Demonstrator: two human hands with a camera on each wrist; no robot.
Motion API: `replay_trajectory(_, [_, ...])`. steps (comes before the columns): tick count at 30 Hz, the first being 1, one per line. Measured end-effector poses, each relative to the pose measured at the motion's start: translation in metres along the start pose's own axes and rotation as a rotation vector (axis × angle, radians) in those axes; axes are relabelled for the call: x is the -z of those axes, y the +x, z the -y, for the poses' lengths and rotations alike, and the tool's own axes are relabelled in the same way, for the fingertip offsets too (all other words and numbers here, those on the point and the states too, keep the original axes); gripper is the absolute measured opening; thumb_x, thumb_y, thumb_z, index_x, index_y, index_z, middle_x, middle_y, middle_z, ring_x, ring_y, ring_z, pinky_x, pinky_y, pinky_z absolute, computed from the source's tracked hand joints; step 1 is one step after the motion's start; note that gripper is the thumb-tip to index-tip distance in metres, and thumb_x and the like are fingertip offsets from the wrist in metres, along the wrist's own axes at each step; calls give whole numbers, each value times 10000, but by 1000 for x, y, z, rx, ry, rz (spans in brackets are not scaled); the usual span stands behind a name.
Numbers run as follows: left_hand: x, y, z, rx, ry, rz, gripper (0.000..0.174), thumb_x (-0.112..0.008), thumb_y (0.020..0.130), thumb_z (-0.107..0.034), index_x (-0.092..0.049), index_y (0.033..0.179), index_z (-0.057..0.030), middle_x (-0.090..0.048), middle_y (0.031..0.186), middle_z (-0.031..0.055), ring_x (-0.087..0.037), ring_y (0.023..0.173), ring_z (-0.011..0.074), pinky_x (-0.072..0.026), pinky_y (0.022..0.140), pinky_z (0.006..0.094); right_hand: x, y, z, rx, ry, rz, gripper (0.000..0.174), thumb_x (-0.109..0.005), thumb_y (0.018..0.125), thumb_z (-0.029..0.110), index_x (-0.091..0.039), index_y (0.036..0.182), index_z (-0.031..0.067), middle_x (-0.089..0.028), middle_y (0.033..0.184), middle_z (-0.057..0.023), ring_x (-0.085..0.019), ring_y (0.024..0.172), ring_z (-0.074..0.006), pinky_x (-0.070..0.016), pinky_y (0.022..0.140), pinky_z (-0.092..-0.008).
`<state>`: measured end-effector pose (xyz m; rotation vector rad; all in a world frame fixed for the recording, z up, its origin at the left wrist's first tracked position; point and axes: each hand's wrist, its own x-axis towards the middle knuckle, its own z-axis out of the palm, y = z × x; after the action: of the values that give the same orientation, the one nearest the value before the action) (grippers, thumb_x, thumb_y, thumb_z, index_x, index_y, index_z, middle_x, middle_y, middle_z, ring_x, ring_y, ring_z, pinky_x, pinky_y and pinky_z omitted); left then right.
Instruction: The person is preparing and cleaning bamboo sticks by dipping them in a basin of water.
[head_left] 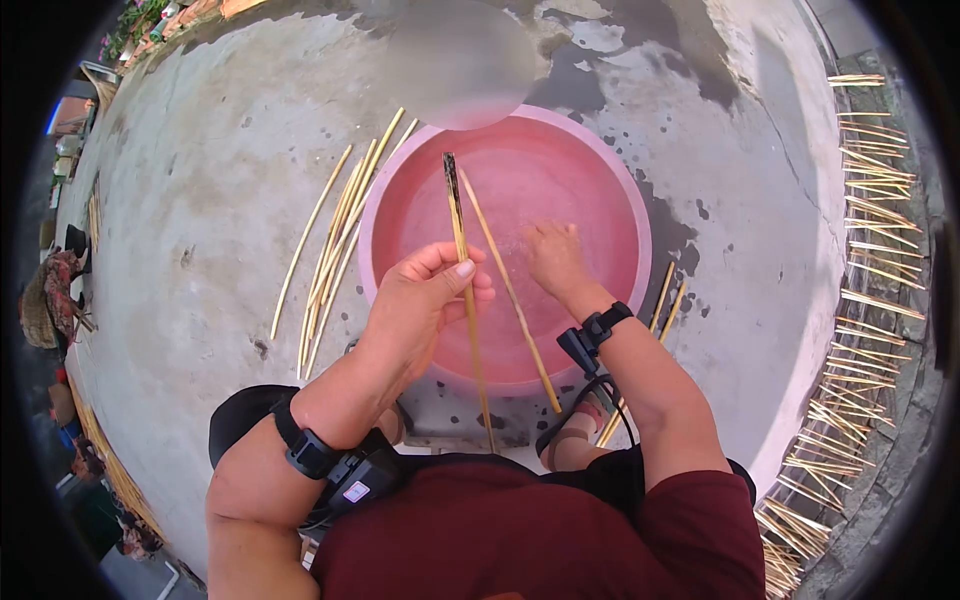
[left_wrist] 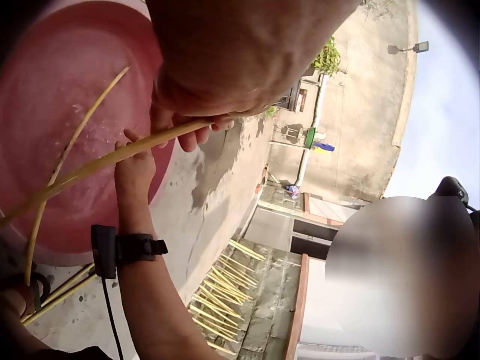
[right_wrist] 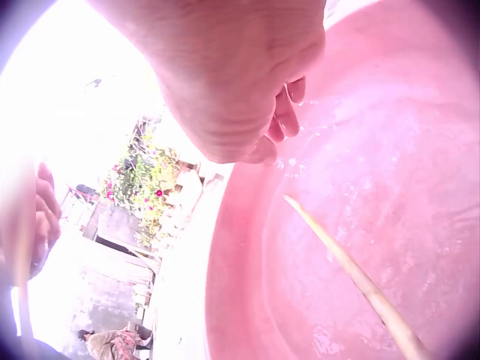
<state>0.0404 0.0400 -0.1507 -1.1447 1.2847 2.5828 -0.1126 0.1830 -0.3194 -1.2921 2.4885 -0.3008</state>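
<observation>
I squat over a pink basin (head_left: pixel 400 195) of water. My left hand (head_left: pixel 425 300) grips a thin bamboo stick (head_left: pixel 458 235) with a dark tip, holding it over the basin's near side; the left wrist view shows the same stick (left_wrist: pixel 112 156) under my fingers. A second stick (head_left: pixel 510 290) lies slanted in the water, its near end over the rim. My right hand (head_left: pixel 552 255) dips into the water beside it, fingers loosely bent down and holding nothing that I can see. From the right wrist, that hand (right_wrist: pixel 225 75) hangs above the wet stick (right_wrist: pixel 352 274).
Several pale sticks (head_left: pixel 335 240) lie on the concrete left of the basin, and two more (head_left: pixel 665 295) at its right. Rows of sticks (head_left: pixel 870 250) are spread along the kerb at the far right. Wet patches darken the ground behind the basin.
</observation>
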Motion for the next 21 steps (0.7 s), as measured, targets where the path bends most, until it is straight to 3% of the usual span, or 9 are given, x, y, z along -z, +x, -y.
replay_trajectory(3, [-7, -3, 2, -10, 49, 56, 148, -500, 937, -101, -588, 1035, -32, -622, 879, 67, -625, 825, 169, -529, 795, 323, 100, -8, 32, -100, 733, -97, 246, -574, 848, 126, -633, 1068, 32, -659, 1025, -56, -617, 928, -175, -456, 835, -340])
replay_trajectory(6, [-16, -8, 8, -14, 97, 124, 150, -499, 938, -106, -592, 1029, -30, -618, 871, 65, -622, 817, 162, -532, 782, 315, 157, -35, 64, 11, 1158, -45, 224, -571, 862, 82, -613, 1078, 38, -616, 864, -3, -536, 752, -66, -423, 654, -212])
replay_trajectory(15, [-51, -43, 18, -70, 177, 328, 138, -512, 919, -86, -611, 988, -19, -621, 839, 74, -633, 758, 172, -545, 732, 306, 197, -106, 95, -104, 1364, -88, 130, -548, 849, 52, -589, 971, 30, -566, 783, 18, -466, 643, -27, -349, 557, -186])
replay_trajectory(18, [-56, -48, 21, -86, 202, 345, 135, -511, 913, -76, -614, 980, -17, -622, 827, 75, -636, 743, 174, -549, 716, 303, 194, -117, 92, -99, 1393, -117, 132, -553, 838, 45, -579, 962, 8, -568, 779, 6, -502, 640, -33, -390, 557, -189])
replay_trajectory(21, [-57, -51, 22, -110, 212, 375, 136, -508, 911, -69, -614, 979, -19, -625, 823, 75, -636, 737, 171, -550, 712, 300, 194, -122, 96, -109, 1425, -164, 130, -547, 841, 48, -578, 961, 10, -559, 778, 14, -491, 628, -27, -374, 537, -187])
